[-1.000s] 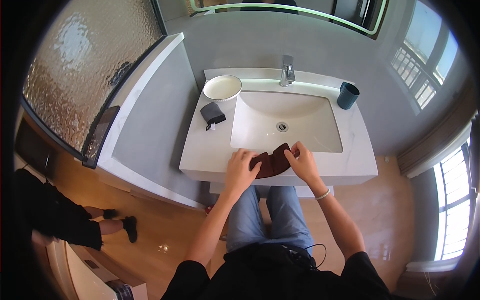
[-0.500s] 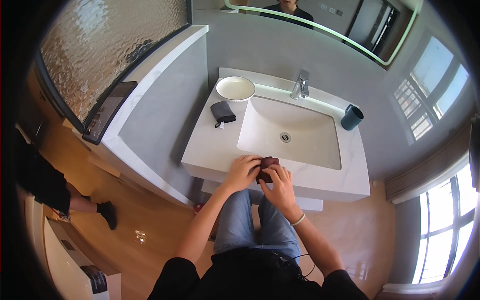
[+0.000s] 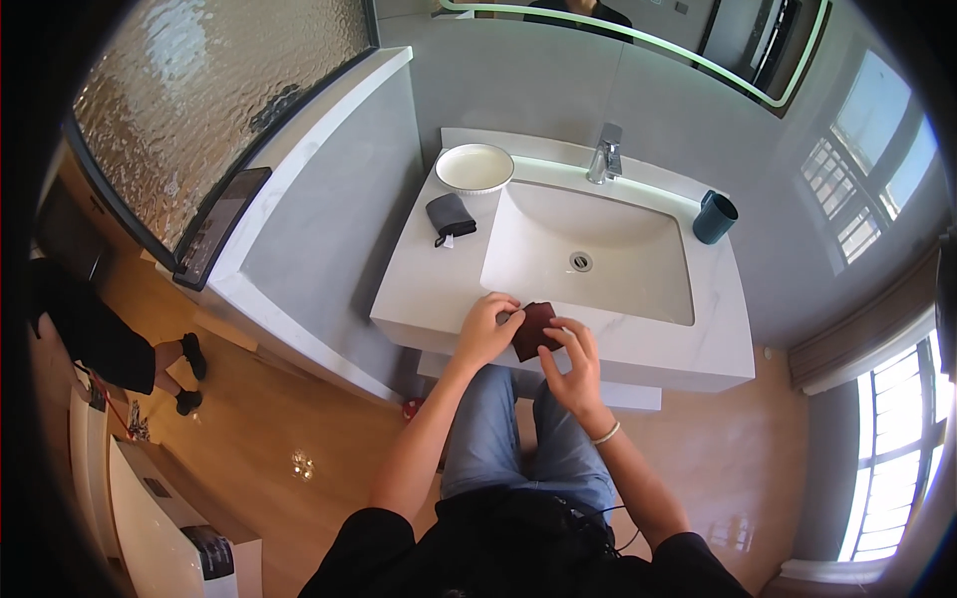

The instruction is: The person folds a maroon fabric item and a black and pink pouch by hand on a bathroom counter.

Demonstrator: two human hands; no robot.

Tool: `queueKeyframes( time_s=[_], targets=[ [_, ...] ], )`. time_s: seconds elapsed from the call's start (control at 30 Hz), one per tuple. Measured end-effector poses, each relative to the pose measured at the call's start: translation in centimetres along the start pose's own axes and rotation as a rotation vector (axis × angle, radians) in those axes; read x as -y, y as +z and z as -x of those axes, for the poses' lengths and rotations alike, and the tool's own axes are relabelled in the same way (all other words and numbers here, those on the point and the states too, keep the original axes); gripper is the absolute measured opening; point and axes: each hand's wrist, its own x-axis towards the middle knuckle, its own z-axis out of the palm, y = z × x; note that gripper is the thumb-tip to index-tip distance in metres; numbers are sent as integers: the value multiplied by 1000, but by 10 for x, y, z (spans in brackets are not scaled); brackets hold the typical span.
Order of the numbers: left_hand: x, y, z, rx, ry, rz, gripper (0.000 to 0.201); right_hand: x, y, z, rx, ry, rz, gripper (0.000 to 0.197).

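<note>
A small dark red folded piece [image 3: 534, 333], cloth-like or leather-like, is at the front edge of the white washbasin counter. My left hand [image 3: 488, 329] grips its left side with bent fingers and thumb. At its right side is my right hand [image 3: 575, 361], thumb and fingers apart, the tips at or touching the edge. A folded dark grey cloth [image 3: 452, 215] with a loop and a small white tag lies at the counter's left. Behind that cloth stands a round white bowl [image 3: 475, 167].
The sink basin [image 3: 618, 284] is set into the counter, with a chrome faucet [image 3: 605, 154] behind it. A dark teal mug [image 3: 715, 218] stands at the right. On the left ledge rests a dark tablet-like device [image 3: 221, 227]. Another person's legs [image 3: 174, 364] show at far left.
The dark red piece now lies flatter and more exposed, and my right fingers have spread and drawn back from it. The other person's legs at left have shifted. The view has moved slightly.
</note>
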Motion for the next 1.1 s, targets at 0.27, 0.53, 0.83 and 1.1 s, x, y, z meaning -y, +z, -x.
queueKeyframes(
  time_s=[0.27, 0.53, 0.83, 1.1],
  targets=[
    [-6, -3, 25, -30, 105, -131, 15, -12, -2, -1, 168, 148, 267, 50],
    [-35, -12, 73, -196, 199, -328, 42, -15, 4, 7, 379, 193, 108, 54],
    [-74, -35, 63, -139, -239, 812, 54, 35, -18, -29, 374, 692, -962, 52],
    [-94, -44, 72, -65, 27, 596, 52, 35, -32, -26, 282, 378, -852, 54]
  ],
)
